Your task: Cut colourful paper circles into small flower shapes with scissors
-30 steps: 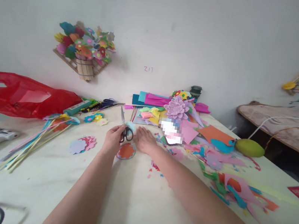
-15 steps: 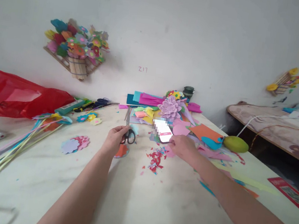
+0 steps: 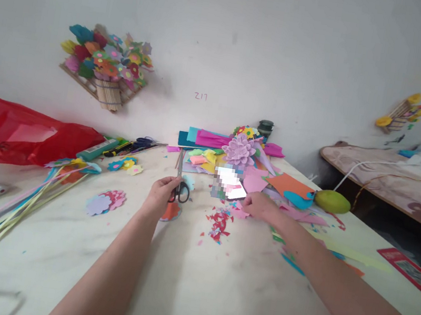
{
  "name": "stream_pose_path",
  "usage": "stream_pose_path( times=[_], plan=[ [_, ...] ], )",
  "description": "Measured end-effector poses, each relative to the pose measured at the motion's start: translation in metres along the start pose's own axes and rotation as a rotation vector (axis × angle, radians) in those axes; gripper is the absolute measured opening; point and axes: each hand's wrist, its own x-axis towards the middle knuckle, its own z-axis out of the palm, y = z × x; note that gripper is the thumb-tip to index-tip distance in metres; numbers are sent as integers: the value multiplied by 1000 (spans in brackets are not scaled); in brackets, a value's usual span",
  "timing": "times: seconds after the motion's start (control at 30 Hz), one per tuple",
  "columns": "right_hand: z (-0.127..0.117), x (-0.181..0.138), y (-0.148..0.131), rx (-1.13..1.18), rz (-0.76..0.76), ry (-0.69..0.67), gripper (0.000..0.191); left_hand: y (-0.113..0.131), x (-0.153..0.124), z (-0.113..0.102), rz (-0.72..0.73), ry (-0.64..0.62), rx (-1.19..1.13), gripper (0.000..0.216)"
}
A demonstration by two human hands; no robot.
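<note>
My left hand (image 3: 163, 191) is closed around black-handled scissors (image 3: 183, 193), their blades pointing toward the wall. Partly under the scissor handles lies an orange paper piece (image 3: 172, 212). The fingers of my right hand (image 3: 261, 206) are closed at the near right corner of a phone (image 3: 235, 185) with a bright screen; part of the phone is blurred out. Red and blue paper scraps (image 3: 219, 225) lie on the table between my hands. To the left rests a small pile of scalloped pink and lilac paper flowers (image 3: 105, 202).
A red plastic bag (image 3: 33, 137) and strips with coloured tops (image 3: 23, 202) occupy the left side. Behind the phone stands a lilac flower (image 3: 239, 150) among folded coloured sheets (image 3: 213, 139). An orange sheet (image 3: 290, 185) and a yellow-green oval object (image 3: 332, 202) lie to the right.
My right hand has shifted slightly right, and the phone's near corner has moved with it. My left hand still holds the scissors in nearly the same place.
</note>
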Motion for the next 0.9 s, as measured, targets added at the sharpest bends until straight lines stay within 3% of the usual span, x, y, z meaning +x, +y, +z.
stream_pose_path(
  times=[0.3, 0.4, 0.47, 0.53, 0.7, 0.9],
  plan=[
    [-10, -21, -28, -283, -259, 416, 17, 2, -4, 5, -17, -103, 12, 37],
    [-6, -21, -40, -183, -389, 494, 16, 3, -6, 4, 3, -143, 43, 36],
    [-3, -16, -46, 30, -418, 535, 12, 4, -6, 2, 13, -164, 57, 36],
    [-1, -8, -53, 346, -422, 501, 10, 4, -7, 2, 19, -184, 65, 35],
    [14, 10, -76, 1043, -363, 162, 32, 4, -7, 2, 11, -212, 54, 34],
    [30, 14, -97, 1179, -284, -20, 42, 3, -8, 1, 2, -281, 23, 32]
  ],
)
